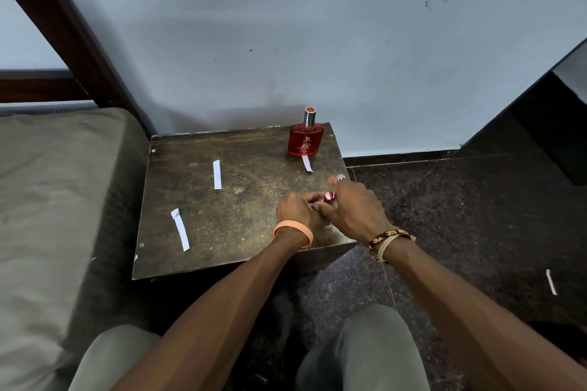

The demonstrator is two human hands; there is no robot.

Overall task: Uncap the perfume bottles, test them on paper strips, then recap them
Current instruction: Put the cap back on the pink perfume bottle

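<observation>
Figure: a person working at a low table [222, 232], seen from the head camera. The red bottle [303, 140] is standing upright at the table's back right corner and appears to be wearing its cap. A paper strip [307, 163] is lying just in front of it, one end touching or tucked under its base. In front of the red bottle, near the table's front edge, the left hand [293, 208] is curling its fingers round a small pink bottle [328, 197]. The right hand [355, 209] appears to be pinching that bottle's top end, with one ringed finger lifting clear. Whether the cap is coming off or going on cannot be told.

Two more strips are lying well to the left of the red bottle: a middle strip [217, 174] and a creased strip [180, 229] nearer the front. A fourth strip [551, 282] is lying on the floor, far to the right. No wet marks are showing, so the task is probably sitting midway, with the pink bottle currently in hand.
</observation>
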